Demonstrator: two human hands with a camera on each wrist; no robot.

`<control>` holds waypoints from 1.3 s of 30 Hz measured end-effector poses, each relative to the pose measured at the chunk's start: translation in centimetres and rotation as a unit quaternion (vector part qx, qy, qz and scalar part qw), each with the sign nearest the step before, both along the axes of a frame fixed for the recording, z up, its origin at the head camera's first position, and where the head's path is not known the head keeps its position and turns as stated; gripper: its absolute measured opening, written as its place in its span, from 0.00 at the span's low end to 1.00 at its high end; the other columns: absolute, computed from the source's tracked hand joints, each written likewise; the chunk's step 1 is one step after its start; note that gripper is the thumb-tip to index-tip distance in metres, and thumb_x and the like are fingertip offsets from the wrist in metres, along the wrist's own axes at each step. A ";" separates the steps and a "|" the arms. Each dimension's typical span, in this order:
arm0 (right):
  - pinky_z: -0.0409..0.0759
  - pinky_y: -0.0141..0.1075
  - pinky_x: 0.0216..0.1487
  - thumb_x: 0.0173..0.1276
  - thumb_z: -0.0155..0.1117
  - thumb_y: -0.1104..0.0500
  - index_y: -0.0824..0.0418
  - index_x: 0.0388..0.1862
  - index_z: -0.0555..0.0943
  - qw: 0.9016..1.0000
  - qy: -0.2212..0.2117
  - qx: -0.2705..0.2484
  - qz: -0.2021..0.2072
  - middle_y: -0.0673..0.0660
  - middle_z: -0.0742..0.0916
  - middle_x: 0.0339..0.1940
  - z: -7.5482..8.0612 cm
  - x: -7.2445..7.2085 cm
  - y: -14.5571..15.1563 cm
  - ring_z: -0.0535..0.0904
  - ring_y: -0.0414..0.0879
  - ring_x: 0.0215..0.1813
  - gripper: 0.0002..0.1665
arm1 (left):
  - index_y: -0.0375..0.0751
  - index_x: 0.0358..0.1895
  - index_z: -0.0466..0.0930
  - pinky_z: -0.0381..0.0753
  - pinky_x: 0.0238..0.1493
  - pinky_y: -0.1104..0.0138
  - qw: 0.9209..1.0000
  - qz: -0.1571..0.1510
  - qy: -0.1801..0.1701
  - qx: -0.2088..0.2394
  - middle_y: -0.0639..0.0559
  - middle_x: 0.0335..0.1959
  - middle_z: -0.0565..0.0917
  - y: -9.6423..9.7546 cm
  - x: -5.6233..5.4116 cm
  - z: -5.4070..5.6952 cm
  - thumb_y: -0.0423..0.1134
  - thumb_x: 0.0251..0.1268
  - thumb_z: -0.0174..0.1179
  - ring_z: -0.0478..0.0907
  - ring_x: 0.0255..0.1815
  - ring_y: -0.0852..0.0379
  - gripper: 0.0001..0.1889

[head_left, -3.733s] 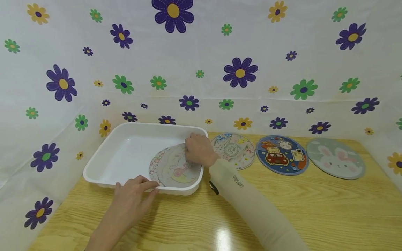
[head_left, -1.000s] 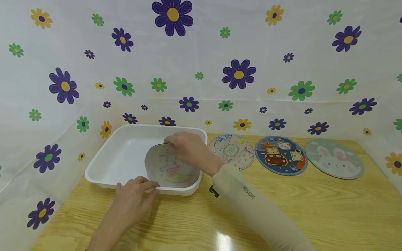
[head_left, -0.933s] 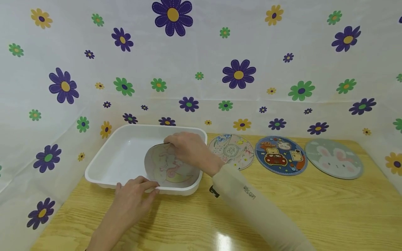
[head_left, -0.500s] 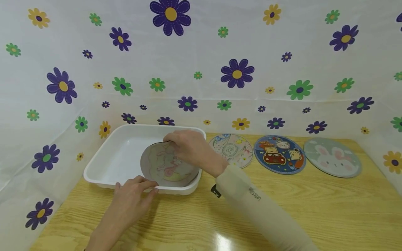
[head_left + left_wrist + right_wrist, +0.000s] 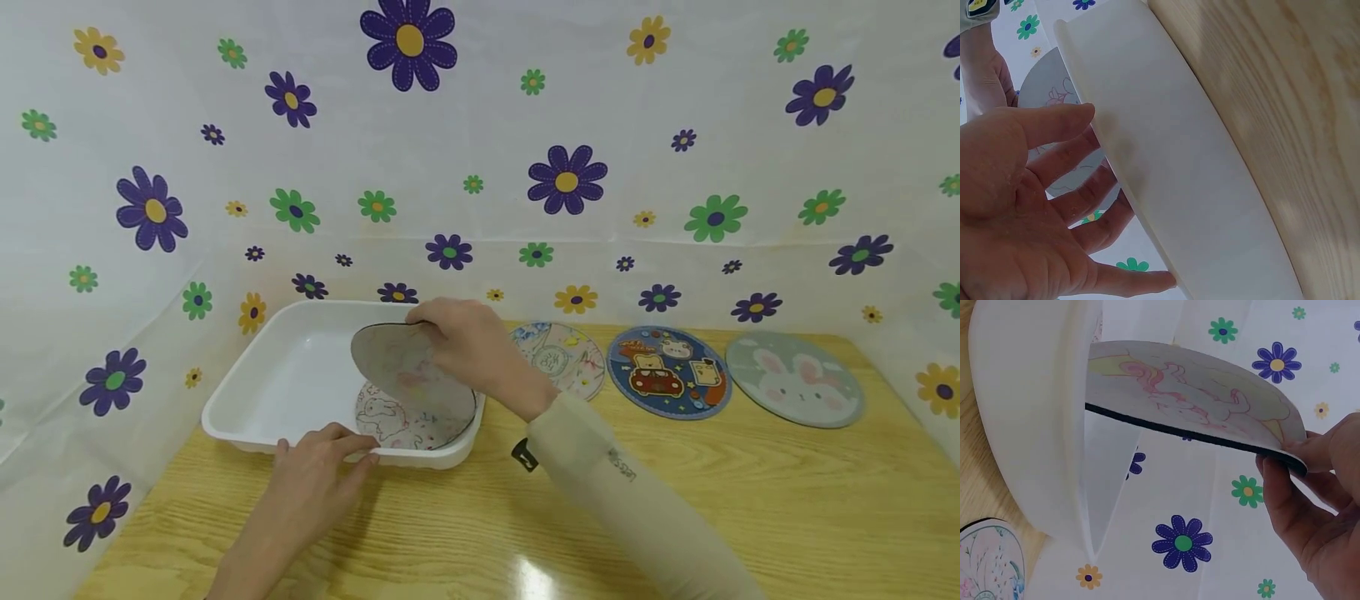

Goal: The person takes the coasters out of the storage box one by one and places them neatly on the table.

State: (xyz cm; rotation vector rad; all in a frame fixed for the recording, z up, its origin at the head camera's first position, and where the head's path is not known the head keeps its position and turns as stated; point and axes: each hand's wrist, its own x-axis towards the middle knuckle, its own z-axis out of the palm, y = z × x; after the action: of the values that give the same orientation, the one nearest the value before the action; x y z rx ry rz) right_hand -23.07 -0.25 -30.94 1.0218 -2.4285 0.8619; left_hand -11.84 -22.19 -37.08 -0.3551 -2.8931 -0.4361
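Observation:
Inside the white tray (image 5: 300,367), my right hand (image 5: 468,342) pinches the upper edge of a round mouse pad (image 5: 401,367) and holds it tilted. Its thin black edge and pink unicorn print show in the right wrist view, where the right hand (image 5: 1319,481) has thumb and fingers on opposite faces. Beneath it, another round pad (image 5: 382,421) with a line-drawn animal lies in the tray, partly covered. My left hand (image 5: 318,471) grips the tray's front rim, thumb outside and fingers over it. In the left wrist view, the left hand (image 5: 1041,206) has several fingertips hidden behind the rim.
A floral round pad (image 5: 566,360), a blue pad with a car (image 5: 667,372) and a pale rabbit pad (image 5: 797,379) lie in a row right of the tray. They rest on the wooden table (image 5: 675,483). A flower-printed white curtain (image 5: 480,125) stands behind.
My right hand has gone from deep in the tray's right side to lifting the unicorn pad's far edge, now higher and more tilted, uncovering part of the pad below. The left hand stays put.

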 end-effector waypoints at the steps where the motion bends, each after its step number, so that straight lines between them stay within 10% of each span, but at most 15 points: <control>1: 0.86 0.35 0.54 0.76 0.59 0.68 0.62 0.51 0.87 1.000 -0.005 -0.006 -0.004 0.56 0.92 0.49 -0.1 0.0 0.1 0.89 0.47 0.52 0.12 | 0.50 0.45 0.91 0.73 0.49 0.29 1.000 0.000 0.000 0.000 0.50 0.44 0.89 0.0 0.0 0.0 0.41 0.66 0.67 0.84 0.48 0.42 0.08; 28: 0.75 0.32 0.33 0.75 0.53 0.68 0.60 0.56 0.84 0.977 -0.182 -0.044 -0.101 0.60 0.88 0.51 -1.0 -0.2 2.3 0.79 0.46 0.38 0.17 | 0.50 0.45 0.91 0.69 0.53 0.25 1.000 0.005 -0.002 0.006 0.49 0.44 0.88 0.0 0.1 -0.1 0.41 0.66 0.68 0.83 0.48 0.42 0.08; 39: 0.73 0.30 0.18 0.82 0.47 0.62 0.62 0.64 0.75 0.952 -0.266 -0.124 -0.082 0.61 0.84 0.29 -2.0 -0.3 3.6 0.75 0.42 0.19 0.17 | 0.50 0.47 0.90 0.65 0.57 0.21 1.000 0.009 -0.018 0.002 0.48 0.46 0.88 0.1 0.2 0.1 0.42 0.68 0.67 0.83 0.51 0.41 0.09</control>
State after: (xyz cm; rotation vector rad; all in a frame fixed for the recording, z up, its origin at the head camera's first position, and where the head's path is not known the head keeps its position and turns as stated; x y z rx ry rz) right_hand -23.37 3.36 -32.90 0.5313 -2.6769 1.4912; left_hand -11.67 -22.13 -36.99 -0.3228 -2.9266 -0.4490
